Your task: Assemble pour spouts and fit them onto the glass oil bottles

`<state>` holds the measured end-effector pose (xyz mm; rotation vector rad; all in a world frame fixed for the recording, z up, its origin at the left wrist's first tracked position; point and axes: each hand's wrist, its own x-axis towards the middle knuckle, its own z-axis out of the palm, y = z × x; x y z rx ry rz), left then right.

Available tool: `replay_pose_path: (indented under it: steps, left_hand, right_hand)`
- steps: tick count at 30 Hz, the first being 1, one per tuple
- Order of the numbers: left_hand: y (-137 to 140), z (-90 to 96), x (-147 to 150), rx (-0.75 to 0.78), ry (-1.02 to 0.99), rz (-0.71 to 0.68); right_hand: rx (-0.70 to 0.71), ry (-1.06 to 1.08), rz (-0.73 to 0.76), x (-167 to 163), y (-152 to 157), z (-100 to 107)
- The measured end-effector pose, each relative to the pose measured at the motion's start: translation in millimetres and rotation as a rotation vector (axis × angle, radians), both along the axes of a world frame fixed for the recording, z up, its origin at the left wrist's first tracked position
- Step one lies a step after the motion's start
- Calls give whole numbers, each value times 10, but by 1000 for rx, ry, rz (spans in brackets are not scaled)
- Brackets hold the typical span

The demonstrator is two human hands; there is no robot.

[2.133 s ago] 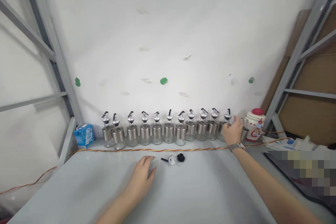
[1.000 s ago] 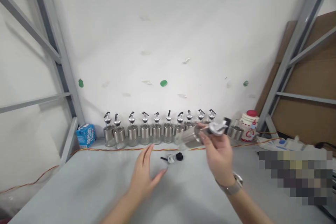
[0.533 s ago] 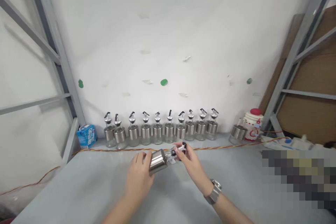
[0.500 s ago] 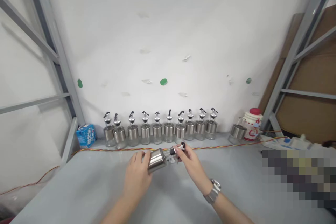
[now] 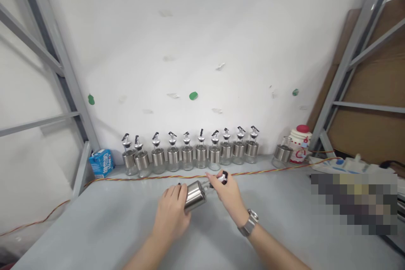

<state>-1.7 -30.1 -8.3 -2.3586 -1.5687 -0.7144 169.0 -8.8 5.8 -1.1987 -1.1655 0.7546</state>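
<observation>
My left hand (image 5: 173, 211) is closed around the steel-sleeved body of an oil bottle (image 5: 195, 196), which lies tilted on its side above the table, neck to the right. At that neck my right hand (image 5: 228, 193) grips a silver-and-black pour spout (image 5: 223, 177) between thumb and fingers. Part of the neck is covered by the fingers, so how deep the spout sits I cannot tell. Behind both hands stands a row of similar bottles (image 5: 173, 159), upright and fitted with pour spouts.
A bottle without a spout (image 5: 282, 154) stands at the right beside a white jar with a red lid (image 5: 300, 145). At the left is a blue box (image 5: 101, 163). A twisted red-yellow wire (image 5: 262, 171) crosses the grey table (image 5: 104, 219). Metal posts flank both sides.
The bottle and both hands have shifted slightly right in view. My right hand has turned, its fingers now wrapping further around the spout. The whole scene has shifted a little with the camera.
</observation>
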Motion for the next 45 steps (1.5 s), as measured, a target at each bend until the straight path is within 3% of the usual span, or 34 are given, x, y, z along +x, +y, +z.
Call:
replay_pose_path:
  steps: [3, 6, 8, 11, 14, 18, 21, 26, 30, 33, 35, 39, 43, 45]
  left_hand:
    - [-43, 72, -31, -275, -153, -106]
    - [-78, 144, -75, -630, -254, -304]
    - [-80, 167, -89, -688, -277, -369]
    - [-27, 158, -109, -358, -216, -211]
    - [68, 128, -167, 12, -18, -55]
    - [120, 79, -231, 217, 175, 1]
    - [95, 52, -212, 227, 231, 10]
    - [58, 81, -198, 157, 181, 15]
    - [1, 140, -196, -78, 28, -59]
    - [-52, 156, -151, -310, -80, -145]
    - [-63, 150, -121, -353, -99, -169]
    - [0, 122, -139, -151, 14, -106]
    - [81, 97, -221, 51, 201, -46]
    - [95, 86, -243, 100, 237, -36]
  right_hand:
    - [29, -69, 92, 72, -49, 81]
    - [44, -131, 300, 170, -116, 191]
    - [60, -147, 412, 223, -146, 251]
    - [65, -106, 468, 242, -129, 263]
    - [-54, -15, 420, 180, -47, 176]
    - [-261, 54, 331, 89, 29, 68]
    - [-318, 98, 320, 77, 22, 63]
    - [-278, 110, 356, 92, 7, 57]
    - [-203, 53, 384, 161, -9, 102]
    - [-116, -58, 490, 294, -32, 226]
    - [-62, -170, 551, 380, -31, 298]
    - [-73, -247, 509, 405, 26, 253]
    - [-398, -163, 469, 274, 51, 76]
    - [-496, -101, 493, 229, 32, 46]
